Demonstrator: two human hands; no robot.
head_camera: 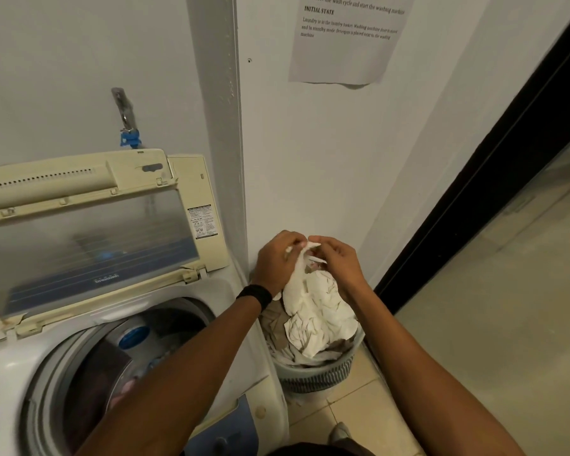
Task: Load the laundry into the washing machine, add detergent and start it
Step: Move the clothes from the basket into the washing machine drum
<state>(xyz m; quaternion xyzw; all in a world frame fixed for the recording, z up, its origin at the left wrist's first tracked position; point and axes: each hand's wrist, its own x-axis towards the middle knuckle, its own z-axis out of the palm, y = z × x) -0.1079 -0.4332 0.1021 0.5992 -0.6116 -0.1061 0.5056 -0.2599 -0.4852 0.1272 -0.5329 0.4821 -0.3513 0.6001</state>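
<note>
we are lifting a white cloth out of the laundry basket, which stands on the floor just right of the washing machine. our left hand and right hand both pinch its top edge, fingers curled tight on the fabric. we should raise it clear of the pile, then swing it left over the open drum without dragging other clothes out.
</note>
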